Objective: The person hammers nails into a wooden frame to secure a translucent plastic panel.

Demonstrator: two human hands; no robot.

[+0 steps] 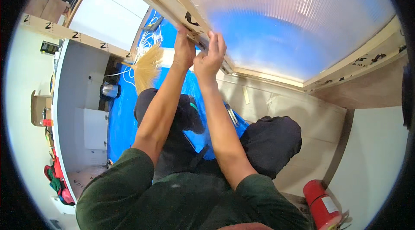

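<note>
Broom of fanned yellow straw point(147, 68) and tangled white cable point(148, 40) lie left of the left hand point(184, 51), curled like the right hand point(209, 59) at a pale timber frame point(175, 7), grips unclear.

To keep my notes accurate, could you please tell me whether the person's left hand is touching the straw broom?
Apart: the head view shows a clear gap between the left hand and the bristles of the straw broom.

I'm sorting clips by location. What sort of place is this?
Probably a room under renovation: a blue sheet covers part of the floor, and bare wooden framing borders a ribbed translucent panel.
</note>
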